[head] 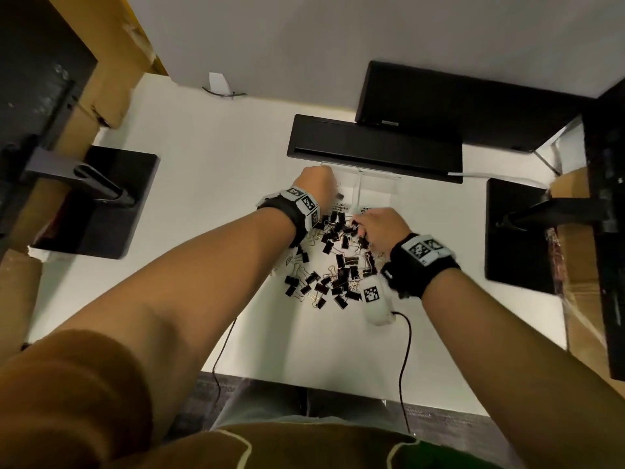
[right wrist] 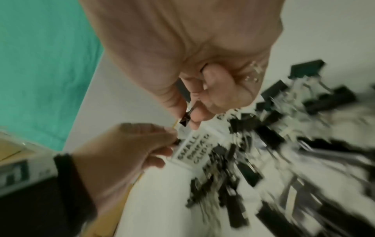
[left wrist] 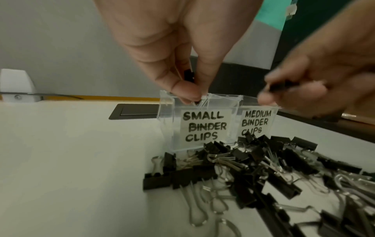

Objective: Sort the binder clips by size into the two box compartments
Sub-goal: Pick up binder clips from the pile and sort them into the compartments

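A clear two-compartment box (left wrist: pixel 166 110) stands on the white table, labelled SMALL BINDER CLIPS (left wrist: pixel 204 126) on the left and MEDIUM BINDER CLIPS (left wrist: pixel 255 122) on the right. My left hand (left wrist: pixel 194 94) pinches a small black clip (left wrist: pixel 188 75) just over the small compartment's rim. My right hand (right wrist: pixel 187 115) pinches another black clip (right wrist: pixel 185 120) beside the box; in the left wrist view this blurred clip (left wrist: pixel 282 87) hangs above the medium side. A pile of black binder clips (head: pixel 334 262) lies in front of the box. In the head view the left hand (head: pixel 316 182) covers the box's left part.
A black bar (head: pixel 372 147) and a dark monitor (head: pixel 456 103) sit right behind the box. Black stand bases flank the work area at left (head: pixel 101 204) and right (head: pixel 517 231). A white tagged device (head: pixel 375 299) with a cable lies at the pile's near edge. Cardboard boxes line both sides.
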`<state>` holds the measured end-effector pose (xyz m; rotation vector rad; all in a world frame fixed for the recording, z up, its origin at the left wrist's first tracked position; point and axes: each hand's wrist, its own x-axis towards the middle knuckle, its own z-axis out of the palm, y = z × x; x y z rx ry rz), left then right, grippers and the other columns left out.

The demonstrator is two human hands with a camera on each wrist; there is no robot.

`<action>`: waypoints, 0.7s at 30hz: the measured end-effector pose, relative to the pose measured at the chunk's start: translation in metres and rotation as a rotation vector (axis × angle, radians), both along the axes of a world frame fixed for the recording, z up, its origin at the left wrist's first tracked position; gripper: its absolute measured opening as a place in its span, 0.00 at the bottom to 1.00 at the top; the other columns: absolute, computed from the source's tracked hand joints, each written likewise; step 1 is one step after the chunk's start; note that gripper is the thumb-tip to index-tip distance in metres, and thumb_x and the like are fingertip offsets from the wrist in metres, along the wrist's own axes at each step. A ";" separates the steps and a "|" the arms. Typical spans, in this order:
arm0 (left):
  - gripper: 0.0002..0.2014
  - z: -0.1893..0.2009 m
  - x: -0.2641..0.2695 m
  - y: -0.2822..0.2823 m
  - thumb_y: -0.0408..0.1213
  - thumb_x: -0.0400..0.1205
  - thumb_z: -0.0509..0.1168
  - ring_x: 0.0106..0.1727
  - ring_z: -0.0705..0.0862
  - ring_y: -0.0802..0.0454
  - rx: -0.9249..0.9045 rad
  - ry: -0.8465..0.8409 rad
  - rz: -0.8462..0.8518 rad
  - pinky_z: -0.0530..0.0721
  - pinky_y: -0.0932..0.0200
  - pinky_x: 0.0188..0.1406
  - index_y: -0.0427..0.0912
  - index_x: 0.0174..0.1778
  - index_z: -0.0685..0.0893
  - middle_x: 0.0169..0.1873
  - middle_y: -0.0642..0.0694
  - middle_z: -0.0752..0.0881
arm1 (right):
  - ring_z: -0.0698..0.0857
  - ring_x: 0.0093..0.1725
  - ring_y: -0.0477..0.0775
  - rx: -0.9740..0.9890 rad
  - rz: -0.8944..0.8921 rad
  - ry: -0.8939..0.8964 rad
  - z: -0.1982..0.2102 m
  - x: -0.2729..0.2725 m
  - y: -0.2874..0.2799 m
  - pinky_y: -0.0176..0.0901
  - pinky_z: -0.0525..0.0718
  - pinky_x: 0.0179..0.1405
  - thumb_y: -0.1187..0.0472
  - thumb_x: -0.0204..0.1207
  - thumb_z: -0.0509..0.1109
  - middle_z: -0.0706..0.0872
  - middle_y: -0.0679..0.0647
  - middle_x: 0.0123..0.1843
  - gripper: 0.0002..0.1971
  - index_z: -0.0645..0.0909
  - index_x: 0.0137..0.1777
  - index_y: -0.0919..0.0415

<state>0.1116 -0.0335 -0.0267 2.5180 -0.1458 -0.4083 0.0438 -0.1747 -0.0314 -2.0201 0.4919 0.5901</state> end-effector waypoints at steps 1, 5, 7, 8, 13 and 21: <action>0.07 -0.001 0.002 -0.001 0.34 0.82 0.64 0.54 0.84 0.44 0.011 0.004 -0.016 0.82 0.54 0.52 0.38 0.53 0.83 0.54 0.40 0.86 | 0.70 0.26 0.48 0.007 -0.009 -0.007 0.006 0.009 -0.003 0.38 0.72 0.24 0.57 0.78 0.63 0.75 0.56 0.33 0.10 0.77 0.38 0.61; 0.10 -0.002 -0.002 0.004 0.35 0.80 0.66 0.55 0.83 0.44 0.004 -0.004 -0.050 0.81 0.54 0.55 0.41 0.56 0.82 0.55 0.42 0.85 | 0.77 0.29 0.49 -0.041 0.013 -0.104 0.021 0.043 -0.007 0.43 0.79 0.32 0.61 0.77 0.64 0.80 0.54 0.34 0.09 0.84 0.45 0.66; 0.10 0.000 -0.008 0.010 0.35 0.80 0.65 0.55 0.83 0.45 -0.026 -0.024 -0.043 0.82 0.53 0.56 0.42 0.57 0.82 0.55 0.43 0.84 | 0.80 0.35 0.53 -0.130 0.075 -0.167 0.022 0.057 -0.002 0.50 0.82 0.41 0.60 0.77 0.64 0.83 0.54 0.37 0.11 0.85 0.49 0.67; 0.09 0.000 -0.013 0.016 0.34 0.80 0.65 0.54 0.83 0.46 -0.041 -0.034 -0.030 0.82 0.52 0.56 0.43 0.55 0.82 0.54 0.43 0.84 | 0.82 0.39 0.54 -0.175 0.115 -0.190 0.022 0.064 0.004 0.49 0.83 0.45 0.59 0.78 0.64 0.84 0.51 0.38 0.11 0.85 0.49 0.64; 0.06 -0.011 -0.043 0.036 0.31 0.80 0.62 0.50 0.84 0.47 -0.055 0.032 0.017 0.85 0.51 0.54 0.41 0.48 0.83 0.50 0.43 0.84 | 0.84 0.58 0.59 -0.399 0.338 -0.275 0.023 0.080 0.033 0.46 0.83 0.56 0.65 0.79 0.62 0.87 0.57 0.60 0.12 0.85 0.56 0.61; 0.17 -0.043 -0.081 0.045 0.31 0.81 0.62 0.55 0.79 0.44 0.103 0.023 -0.220 0.86 0.47 0.50 0.45 0.66 0.79 0.56 0.42 0.78 | 0.83 0.58 0.54 -0.361 0.310 -0.427 0.012 0.039 0.037 0.43 0.81 0.57 0.65 0.80 0.58 0.81 0.55 0.62 0.13 0.83 0.56 0.58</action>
